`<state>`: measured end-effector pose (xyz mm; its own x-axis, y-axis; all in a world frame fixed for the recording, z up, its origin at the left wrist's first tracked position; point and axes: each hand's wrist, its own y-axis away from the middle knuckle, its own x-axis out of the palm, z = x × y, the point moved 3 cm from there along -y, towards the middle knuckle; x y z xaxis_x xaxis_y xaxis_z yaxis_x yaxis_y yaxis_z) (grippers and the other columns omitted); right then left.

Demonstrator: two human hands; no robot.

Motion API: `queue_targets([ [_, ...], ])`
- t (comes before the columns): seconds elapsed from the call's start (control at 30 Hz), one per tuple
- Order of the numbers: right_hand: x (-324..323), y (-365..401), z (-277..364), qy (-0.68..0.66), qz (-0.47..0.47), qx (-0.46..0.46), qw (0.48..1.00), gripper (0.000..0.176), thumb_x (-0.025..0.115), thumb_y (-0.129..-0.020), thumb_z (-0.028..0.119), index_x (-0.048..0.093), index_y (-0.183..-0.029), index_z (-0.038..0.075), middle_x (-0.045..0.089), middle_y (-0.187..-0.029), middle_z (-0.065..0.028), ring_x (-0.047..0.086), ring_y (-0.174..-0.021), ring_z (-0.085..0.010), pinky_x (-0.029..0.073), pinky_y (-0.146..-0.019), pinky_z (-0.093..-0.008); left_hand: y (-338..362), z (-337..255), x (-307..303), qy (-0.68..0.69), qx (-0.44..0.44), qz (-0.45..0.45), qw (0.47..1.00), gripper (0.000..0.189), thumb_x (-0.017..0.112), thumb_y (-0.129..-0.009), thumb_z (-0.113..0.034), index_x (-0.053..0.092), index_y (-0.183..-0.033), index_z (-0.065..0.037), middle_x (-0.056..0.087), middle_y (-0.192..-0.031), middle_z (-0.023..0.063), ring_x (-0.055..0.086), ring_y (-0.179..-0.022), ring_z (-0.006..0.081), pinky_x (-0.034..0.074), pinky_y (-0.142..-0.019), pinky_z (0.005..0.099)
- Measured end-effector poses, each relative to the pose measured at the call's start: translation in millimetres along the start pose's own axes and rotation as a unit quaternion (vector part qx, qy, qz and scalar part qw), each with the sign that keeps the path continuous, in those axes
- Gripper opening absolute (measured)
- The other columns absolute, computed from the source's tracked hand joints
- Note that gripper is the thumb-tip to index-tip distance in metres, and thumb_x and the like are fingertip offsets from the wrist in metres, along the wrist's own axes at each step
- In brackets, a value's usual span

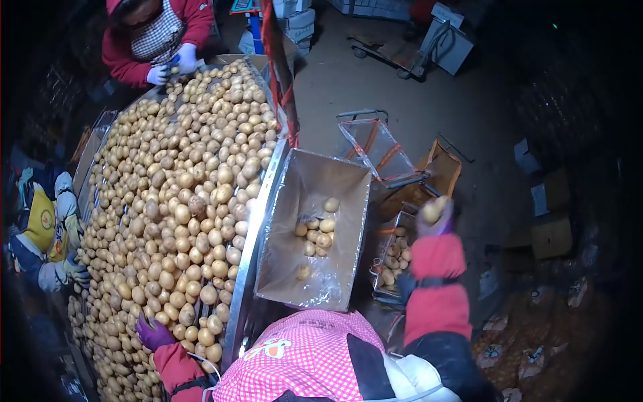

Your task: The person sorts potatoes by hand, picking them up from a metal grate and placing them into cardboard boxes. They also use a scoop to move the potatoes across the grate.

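My left hand [155,333], in a purple glove, rests at the near edge of a wide heap of potatoes [194,194] on the sorting table. Its fingers are apart among the potatoes, and nothing shows gripped in them. On the other side, my right hand [439,226] is raised, slightly blurred, and closed around a potato [434,209]. Below and left of it stands a narrow basket [386,292] partly filled with potatoes. Between my arms, a lined cardboard box [276,271] has several potatoes [320,234] at its bottom.
A metal rim [258,218] borders the table beside the box. One person [161,40] in white gloves works at the far end; another person [47,228] stands at the left side. Wire frames [378,149], a cart [388,53] and filled sacks [529,362] stand to the right.
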<state>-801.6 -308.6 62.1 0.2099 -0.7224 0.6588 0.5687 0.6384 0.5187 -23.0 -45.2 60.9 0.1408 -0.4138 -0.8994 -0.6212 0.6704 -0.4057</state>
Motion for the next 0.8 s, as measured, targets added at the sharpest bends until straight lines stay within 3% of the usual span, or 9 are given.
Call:
queue_targets([
  [0.03,-3,-26,31,0.169,0.004,-0.118,0.979,0.041,0.058,-0.095,0.046,0.055,-0.124,0.016,0.061,-0.112,-0.0069,0.061,-0.086,-0.0187,0.053,-0.068,-0.0295,1,0,1,-0.003,0.001,0.0,1.0,0.038,0.055,-0.092,-0.015,0.06,-0.126,0.001,0.062,-0.123,0.0222,0.059,-0.112,0.0392,0.045,-0.099,0.0465],
  [0.1,3,-65,82,0.258,-0.153,-0.251,0.92,0.037,0.051,-0.098,0.044,0.055,-0.126,0.019,0.062,-0.108,-0.0072,0.053,-0.066,-0.0157,0.047,-0.059,-0.0256,6,2,0,-0.025,0.018,-0.006,1.0,0.038,0.055,-0.093,-0.015,0.06,-0.126,0.001,0.062,-0.123,0.0221,0.058,-0.113,0.0388,0.045,-0.099,0.0465],
  [0.2,-63,-132,131,0.138,-0.054,-0.194,0.97,0.028,0.052,-0.097,0.043,0.059,-0.112,0.02,0.062,-0.089,-0.0043,0.047,-0.055,-0.012,0.044,-0.053,-0.0239,6,8,9,-0.02,0.019,-0.023,0.999,0.037,0.053,-0.093,-0.016,0.06,-0.125,0.001,0.062,-0.123,0.0218,0.058,-0.115,0.0381,0.045,-0.1,0.0464],
  [0.27,-106,-79,124,0.155,-0.042,-0.104,0.982,0.028,0.054,-0.093,0.047,0.059,-0.098,0.02,0.055,-0.07,-0.0001,0.044,-0.051,-0.0093,0.038,-0.046,-0.0232,9,16,12,-0.024,0.018,-0.028,0.999,0.036,0.053,-0.094,-0.016,0.061,-0.125,0.001,0.061,-0.124,0.0215,0.057,-0.116,0.0376,0.044,-0.1,0.0462],
  [0.4,-256,61,110,0.19,-0.197,-0.03,0.961,0.03,0.05,-0.093,0.048,0.058,-0.093,0.02,0.054,-0.067,0.0013,0.046,-0.051,-0.011,0.033,-0.04,-0.0241,3,5,5,-0.065,0.013,-0.011,0.998,0.034,0.053,-0.093,-0.017,0.063,-0.123,-0.001,0.061,-0.125,0.02,0.056,-0.118,0.036,0.044,-0.101,0.0453],
  [0.53,-452,139,131,0.41,-0.169,-0.017,0.896,0.039,0.05,-0.095,0.048,0.054,-0.117,0.016,0.058,-0.094,-0.008,0.054,-0.078,-0.02,0.045,-0.066,-0.0345,-8,19,16,-0.04,-0.003,-0.012,0.999,0.038,0.054,-0.092,-0.02,0.063,-0.124,-0.002,0.062,-0.124,0.0209,0.057,-0.116,0.0367,0.044,-0.1,0.0453],
  [0.6,-503,168,134,0.646,-0.147,-0.064,0.746,0.046,0.05,-0.096,0.046,0.051,-0.129,0.014,0.058,-0.109,-0.0124,0.058,-0.095,-0.0262,0.049,-0.083,-0.0398,-14,24,20,-0.037,0.0,-0.005,0.999,0.038,0.054,-0.092,-0.02,0.063,-0.124,-0.002,0.063,-0.123,0.021,0.058,-0.116,0.0369,0.044,-0.1,0.0453],
  [0.77,-521,204,119,0.974,0.104,-0.16,0.126,0.048,0.051,-0.097,0.043,0.048,-0.134,0.012,0.059,-0.12,-0.0116,0.058,-0.109,-0.0303,0.044,-0.099,-0.0453,-26,47,38,-0.019,0.012,0.028,0.999,0.038,0.053,-0.092,-0.021,0.063,-0.123,-0.001,0.063,-0.122,0.0211,0.058,-0.115,0.0372,0.045,-0.1,0.0453],
  [0.8,-517,195,116,0.975,0.134,-0.155,0.088,0.046,0.052,-0.097,0.042,0.05,-0.132,0.013,0.06,-0.118,-0.0106,0.059,-0.106,-0.0283,0.045,-0.096,-0.0432,-26,53,43,-0.013,0.016,0.04,0.999,0.038,0.053,-0.092,-0.021,0.063,-0.123,-0.001,0.063,-0.122,0.0211,0.058,-0.115,0.0373,0.045,-0.1,0.0453],
])
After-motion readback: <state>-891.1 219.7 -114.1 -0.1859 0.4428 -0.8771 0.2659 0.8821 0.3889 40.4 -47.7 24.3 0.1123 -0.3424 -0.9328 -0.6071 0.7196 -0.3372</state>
